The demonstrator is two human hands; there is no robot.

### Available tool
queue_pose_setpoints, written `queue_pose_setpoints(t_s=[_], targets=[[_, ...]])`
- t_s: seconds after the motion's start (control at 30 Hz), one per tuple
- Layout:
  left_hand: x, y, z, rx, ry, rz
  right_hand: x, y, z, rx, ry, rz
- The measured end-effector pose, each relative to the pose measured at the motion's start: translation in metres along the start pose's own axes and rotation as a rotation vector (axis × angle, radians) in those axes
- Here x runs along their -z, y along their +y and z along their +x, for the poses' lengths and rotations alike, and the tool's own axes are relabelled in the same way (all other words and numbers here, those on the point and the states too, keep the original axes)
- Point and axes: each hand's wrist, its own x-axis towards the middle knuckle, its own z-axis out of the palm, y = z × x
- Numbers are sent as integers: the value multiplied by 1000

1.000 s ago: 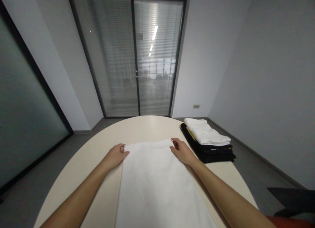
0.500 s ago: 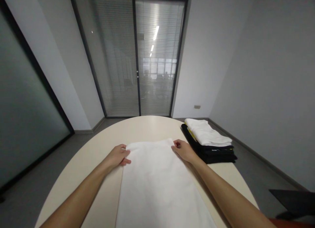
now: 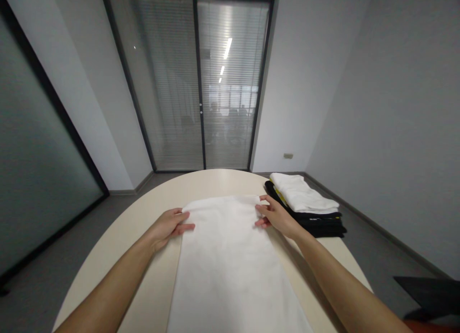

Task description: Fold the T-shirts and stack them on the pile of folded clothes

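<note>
A long white cloth (image 3: 230,266) lies on the round table, its far edge between my two hands and its near end running out of the bottom of the view. My left hand (image 3: 171,227) is at the far left corner, the cloth's edge between thumb and fingers. At the far right corner my right hand (image 3: 273,215) pinches the edge, fingers partly spread. Both forearms reach in from the lower corners.
The pale round table (image 3: 143,218) fills the lower middle. At its right edge sits a stack of folded dark clothes (image 3: 316,226) with a folded white garment (image 3: 305,194) on top. A dark object (image 3: 431,294) is at the lower right.
The cloth's far edge has moved slightly away and spread wider. My right hand has shifted right with its corner, and its fingers are more spread. My left hand has turned slightly.
</note>
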Motion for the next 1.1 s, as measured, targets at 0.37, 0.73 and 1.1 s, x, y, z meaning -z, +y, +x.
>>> queue_pose_setpoints(t_s=[0.37, 0.73, 1.1], targets=[[-2, 0, -8, 58, -119, -14, 6, -4, -4, -153, -33, 91], [-7, 9, -6, -324, -110, -139, -1, -10, -1, 226, -91, 228], [29, 20, -29, -221, -702, 163, 40, -28, -25, 37, -694, 61]])
